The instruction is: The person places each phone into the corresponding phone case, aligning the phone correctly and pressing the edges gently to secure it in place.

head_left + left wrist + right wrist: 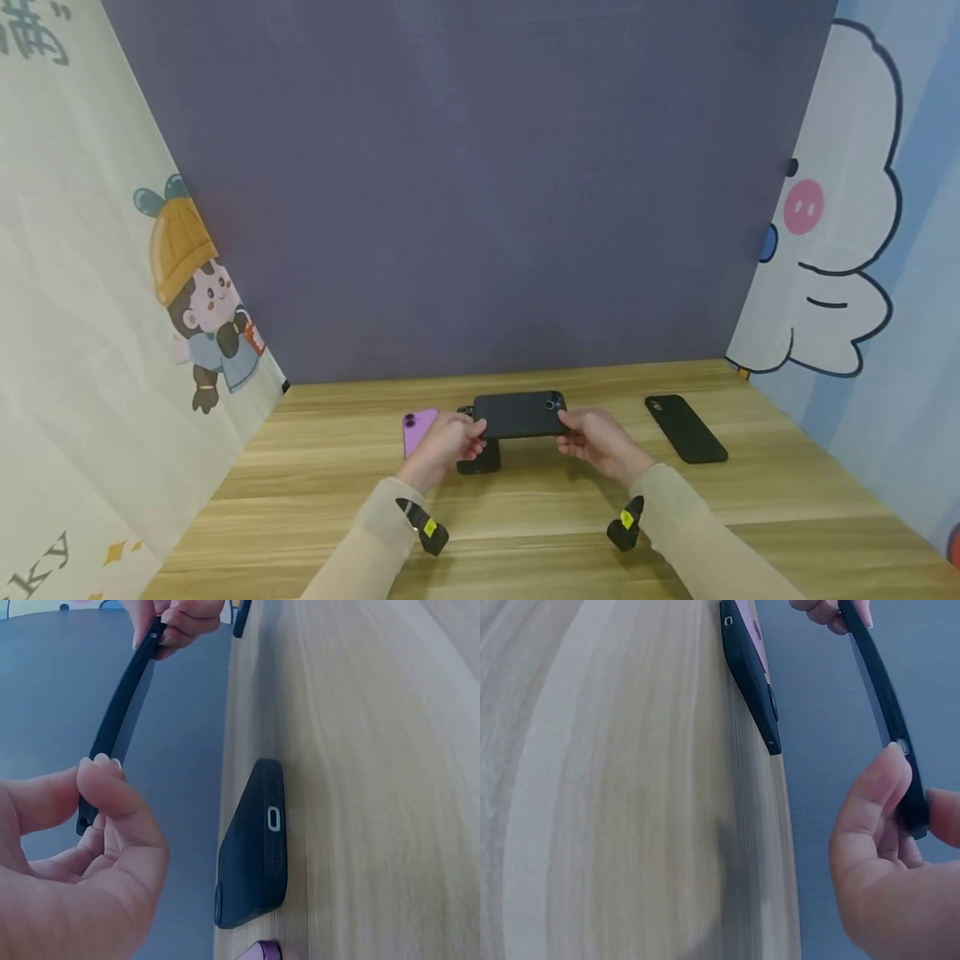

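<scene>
Both hands hold a phone in a black case [517, 415] sideways above the table, its back and camera lenses facing up in the head view. My left hand [450, 447] pinches its left end between thumb and fingers. At the camera end, my right hand [600, 440] grips it the same way. The wrist views show its thin side edge [124, 705], which looks slightly bowed. Beneath the left end lies another black-cased phone [480, 458], partly hidden in the head view; its charging port [274, 818] shows in the left wrist view.
A purple phone [417, 429] lies left of the black-cased one, partly behind the left hand. To the right lies another black phone or phone case [686, 429]. The wooden table [540, 533] ends at a dark grey backdrop [480, 208], with printed curtains at both sides.
</scene>
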A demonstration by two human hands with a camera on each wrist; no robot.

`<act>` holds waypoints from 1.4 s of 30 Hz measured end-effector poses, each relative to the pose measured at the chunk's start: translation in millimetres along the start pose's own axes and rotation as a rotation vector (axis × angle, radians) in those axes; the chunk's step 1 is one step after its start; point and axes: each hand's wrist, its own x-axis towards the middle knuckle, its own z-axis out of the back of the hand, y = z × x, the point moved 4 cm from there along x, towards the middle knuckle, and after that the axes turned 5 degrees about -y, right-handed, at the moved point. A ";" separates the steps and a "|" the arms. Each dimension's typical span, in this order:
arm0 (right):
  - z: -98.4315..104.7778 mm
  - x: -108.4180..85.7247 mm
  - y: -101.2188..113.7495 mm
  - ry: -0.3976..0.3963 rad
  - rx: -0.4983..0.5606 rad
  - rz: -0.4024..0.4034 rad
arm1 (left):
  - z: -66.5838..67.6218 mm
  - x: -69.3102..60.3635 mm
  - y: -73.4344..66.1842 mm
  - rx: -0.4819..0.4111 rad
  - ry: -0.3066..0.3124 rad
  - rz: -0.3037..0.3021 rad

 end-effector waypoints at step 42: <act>4.9 -1.0 -0.5 0.238 -0.106 0.043 | 6.8 13.6 1.0 0.063 -0.214 -0.050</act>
